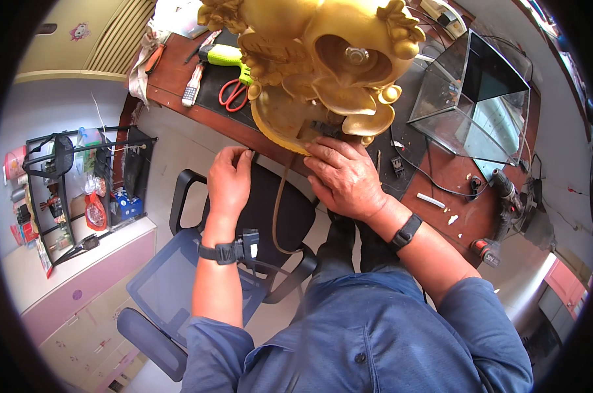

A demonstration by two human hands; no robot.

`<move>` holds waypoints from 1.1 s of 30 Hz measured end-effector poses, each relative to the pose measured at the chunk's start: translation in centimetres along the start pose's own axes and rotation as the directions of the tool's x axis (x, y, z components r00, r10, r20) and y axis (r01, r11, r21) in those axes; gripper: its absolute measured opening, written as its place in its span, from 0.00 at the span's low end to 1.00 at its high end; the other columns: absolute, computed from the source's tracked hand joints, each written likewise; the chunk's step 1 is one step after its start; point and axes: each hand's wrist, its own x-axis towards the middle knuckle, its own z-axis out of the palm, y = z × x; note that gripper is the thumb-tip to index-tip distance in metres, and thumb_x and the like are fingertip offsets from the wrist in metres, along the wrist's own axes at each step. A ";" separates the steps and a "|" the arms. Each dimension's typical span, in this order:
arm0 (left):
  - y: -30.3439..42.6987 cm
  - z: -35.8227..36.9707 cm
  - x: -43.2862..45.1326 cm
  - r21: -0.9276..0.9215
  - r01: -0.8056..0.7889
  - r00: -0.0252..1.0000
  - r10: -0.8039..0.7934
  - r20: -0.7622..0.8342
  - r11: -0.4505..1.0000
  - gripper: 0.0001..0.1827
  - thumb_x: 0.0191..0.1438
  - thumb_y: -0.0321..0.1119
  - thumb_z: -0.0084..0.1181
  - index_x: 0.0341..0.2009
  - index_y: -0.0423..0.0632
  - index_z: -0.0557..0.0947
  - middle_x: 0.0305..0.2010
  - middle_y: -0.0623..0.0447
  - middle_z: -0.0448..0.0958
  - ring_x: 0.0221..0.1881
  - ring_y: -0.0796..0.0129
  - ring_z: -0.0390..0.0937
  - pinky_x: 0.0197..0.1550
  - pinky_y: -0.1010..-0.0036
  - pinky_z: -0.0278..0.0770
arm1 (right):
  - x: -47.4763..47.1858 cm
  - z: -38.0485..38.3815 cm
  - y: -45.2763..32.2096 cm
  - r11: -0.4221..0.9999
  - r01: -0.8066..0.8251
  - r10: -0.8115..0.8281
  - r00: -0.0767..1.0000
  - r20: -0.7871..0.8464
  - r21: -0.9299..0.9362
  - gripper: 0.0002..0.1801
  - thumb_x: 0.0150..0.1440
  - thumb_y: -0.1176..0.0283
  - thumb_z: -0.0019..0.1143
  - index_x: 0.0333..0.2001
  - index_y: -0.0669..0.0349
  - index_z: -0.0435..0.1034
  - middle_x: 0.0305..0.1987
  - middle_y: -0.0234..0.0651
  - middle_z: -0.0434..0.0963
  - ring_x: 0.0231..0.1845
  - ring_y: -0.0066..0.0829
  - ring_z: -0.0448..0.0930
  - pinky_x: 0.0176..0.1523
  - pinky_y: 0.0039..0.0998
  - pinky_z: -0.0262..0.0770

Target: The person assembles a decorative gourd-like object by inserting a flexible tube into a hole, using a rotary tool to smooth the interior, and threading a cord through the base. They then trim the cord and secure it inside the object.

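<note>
A large gold-coloured sculpted fountain (321, 59) with leaf-shaped tiers and a round basin stands on the table in front of me. My right hand (348, 177) lies against the basin's near rim, fingers bent over the edge next to a black fitting (325, 128) in a cut-out. Its fingertips are partly hidden, so a grip cannot be made out. A thin brownish tube (279, 211) hangs below the basin over the chair. To the left, off the table edge, my left hand (230, 179) is raised with thumb and fingers curled together. Whether anything is between them is unclear.
Red-handled scissors (233, 96), a lime-green tool (225, 56) and a screwdriver (155, 59) lie left on the table (198, 115). A glass tank (473, 108) and a cordless drill (505, 196) are at right. A mesh office chair (178, 290) stands close at left.
</note>
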 end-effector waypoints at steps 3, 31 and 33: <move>-0.2 0.3 2.7 0.122 -0.159 0.984 0.167 -0.056 0.980 0.10 0.65 0.34 0.63 0.45 0.41 0.85 0.43 0.42 0.84 0.45 0.46 0.84 0.48 0.59 0.80 | -0.5 -0.6 -0.3 1.000 -0.016 0.015 1.000 0.015 0.009 0.19 0.52 0.69 0.71 0.49 0.57 0.80 0.60 0.36 0.81 0.66 0.40 0.79 0.64 0.45 0.75; -0.2 -5.2 6.6 -0.123 0.109 0.930 -0.057 0.364 0.986 0.15 0.61 0.25 0.60 0.53 0.37 0.82 0.35 0.52 0.83 0.34 0.72 0.80 0.37 0.75 0.79 | -5.0 -0.2 -4.3 0.639 -0.567 0.474 0.823 0.313 0.520 0.21 0.62 0.71 0.66 0.58 0.64 0.76 0.59 0.46 0.81 0.52 0.42 0.86 0.54 0.38 0.85; 2.6 -7.0 5.4 -0.186 0.148 0.891 -0.049 0.451 0.971 0.16 0.62 0.23 0.57 0.54 0.34 0.81 0.34 0.55 0.81 0.34 0.77 0.78 0.37 0.77 0.78 | -4.5 0.5 -4.2 0.650 -0.584 0.477 0.812 0.337 0.487 0.23 0.63 0.69 0.65 0.60 0.65 0.75 0.61 0.47 0.79 0.54 0.40 0.87 0.54 0.36 0.85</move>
